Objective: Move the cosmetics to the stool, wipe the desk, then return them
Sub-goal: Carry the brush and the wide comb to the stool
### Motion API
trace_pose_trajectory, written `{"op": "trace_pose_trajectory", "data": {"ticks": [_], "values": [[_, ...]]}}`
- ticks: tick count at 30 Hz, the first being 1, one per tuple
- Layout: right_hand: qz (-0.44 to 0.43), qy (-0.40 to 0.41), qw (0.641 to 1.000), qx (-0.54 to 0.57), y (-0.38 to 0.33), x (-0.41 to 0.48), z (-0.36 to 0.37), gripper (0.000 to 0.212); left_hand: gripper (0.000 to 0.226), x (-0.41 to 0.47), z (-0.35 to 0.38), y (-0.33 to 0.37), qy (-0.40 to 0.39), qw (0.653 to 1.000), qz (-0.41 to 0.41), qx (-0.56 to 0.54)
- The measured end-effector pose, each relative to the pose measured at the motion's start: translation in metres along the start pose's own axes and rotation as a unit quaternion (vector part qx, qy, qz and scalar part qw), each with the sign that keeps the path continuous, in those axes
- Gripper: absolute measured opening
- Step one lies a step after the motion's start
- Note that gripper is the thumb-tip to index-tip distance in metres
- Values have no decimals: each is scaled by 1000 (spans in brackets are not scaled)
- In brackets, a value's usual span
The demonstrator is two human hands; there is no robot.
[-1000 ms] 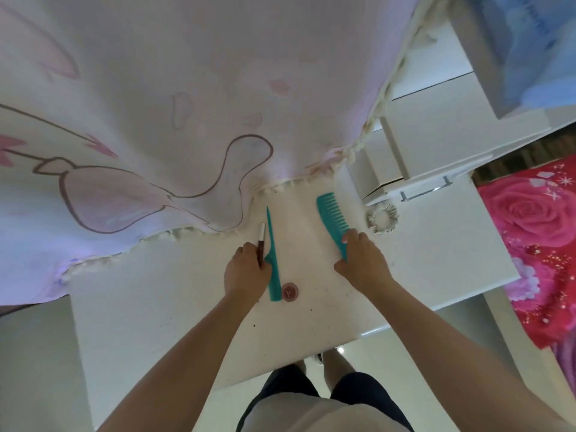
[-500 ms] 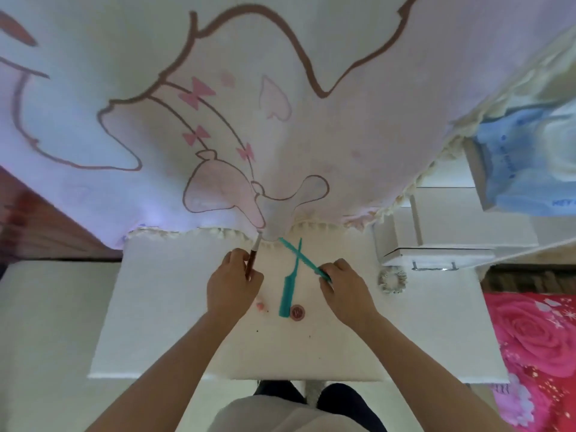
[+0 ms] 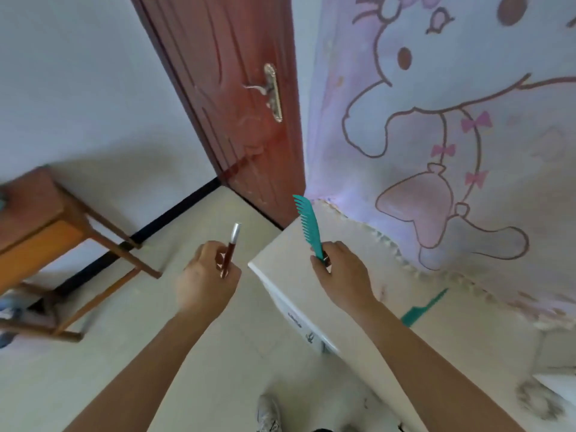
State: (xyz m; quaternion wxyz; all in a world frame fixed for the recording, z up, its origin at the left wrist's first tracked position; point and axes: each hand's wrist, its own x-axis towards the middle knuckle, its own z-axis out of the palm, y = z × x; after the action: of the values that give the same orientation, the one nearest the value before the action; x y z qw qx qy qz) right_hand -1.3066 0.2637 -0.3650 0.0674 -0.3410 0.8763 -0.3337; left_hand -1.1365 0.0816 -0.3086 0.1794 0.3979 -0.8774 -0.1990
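Observation:
My left hand (image 3: pixel 205 277) is closed around a thin dark-red cosmetic pencil with a silver cap (image 3: pixel 231 247), held over the floor left of the desk. My right hand (image 3: pixel 341 274) grips the handle of a teal wide-tooth comb (image 3: pixel 308 224), teeth pointing up, above the white desk's left corner (image 3: pixel 274 263). A teal tail comb (image 3: pixel 424 307) still lies on the desk top to the right. The wooden stool (image 3: pixel 43 232) stands at the far left, partly out of frame.
A dark red door (image 3: pixel 237 88) with a metal handle stands ahead. A pale cartoon-print cloth (image 3: pixel 452 120) hangs over the back of the desk. A scrunchie (image 3: pixel 539 400) lies blurred at the desk's right. My shoe (image 3: pixel 268 413) shows on the pale tiled floor.
My view has swung left from the desk toward the door and stool. Both hands have lifted off the desk, carrying the pencil and the wide-tooth comb leftward.

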Motion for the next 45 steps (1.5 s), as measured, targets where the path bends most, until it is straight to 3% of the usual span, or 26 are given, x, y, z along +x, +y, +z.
{"op": "trace_pose_trajectory", "data": {"ticks": [11,20,30,37,45], "values": [[-192,-61,979,10,-226,27,122,17,16,-15,-167,-189,170,981,-89,-7],[-302,-99,943,99,-448,43,249,22,20,-10,-307,-356,283,946,-158,12],[-339,-161,919,117,-553,101,388,21,16,45,-338,-488,303,927,-221,7],[-322,-200,912,155,-611,207,492,20,16,162,-343,-582,274,929,-247,30],[-311,-257,902,157,-730,318,577,22,26,280,-395,-679,271,920,-277,53]]}}
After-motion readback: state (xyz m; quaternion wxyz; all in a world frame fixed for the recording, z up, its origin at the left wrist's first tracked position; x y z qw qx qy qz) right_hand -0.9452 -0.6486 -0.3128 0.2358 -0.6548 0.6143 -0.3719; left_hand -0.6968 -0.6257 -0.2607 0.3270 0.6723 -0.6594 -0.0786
